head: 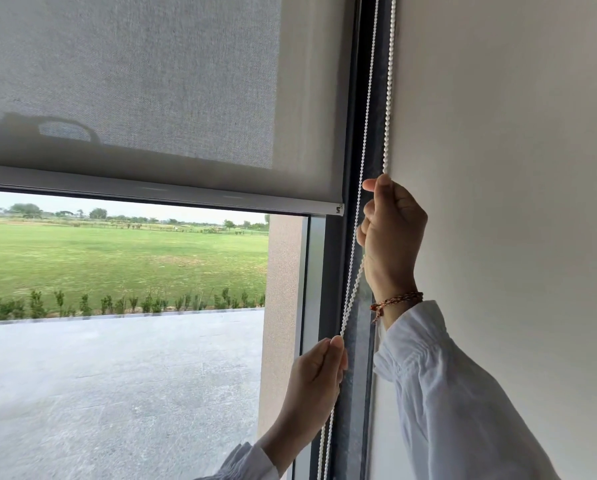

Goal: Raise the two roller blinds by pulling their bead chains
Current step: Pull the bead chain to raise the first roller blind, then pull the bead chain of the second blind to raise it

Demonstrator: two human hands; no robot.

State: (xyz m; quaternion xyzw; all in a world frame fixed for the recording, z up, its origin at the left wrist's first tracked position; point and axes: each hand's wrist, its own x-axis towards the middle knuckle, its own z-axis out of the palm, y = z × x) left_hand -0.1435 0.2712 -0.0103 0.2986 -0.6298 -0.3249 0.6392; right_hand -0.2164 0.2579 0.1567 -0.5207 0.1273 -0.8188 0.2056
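A grey roller blind [144,84] covers the upper half of the window, its bottom bar [158,194] slanting across mid-frame. The white bead chain [389,84] hangs in two strands along the dark window frame at the right. My right hand [390,233] is closed around the right strand, high up beside the wall. My left hand [316,379] is lower and pinches the left strand between thumb and fingers. Only one blind is in view.
The dark window frame [345,289] runs top to bottom beside a plain white wall [515,168] on the right. Through the glass lie a paved yard, a low hedge and a green field. White sleeves cover both forearms, and a thread bracelet sits on the right wrist.
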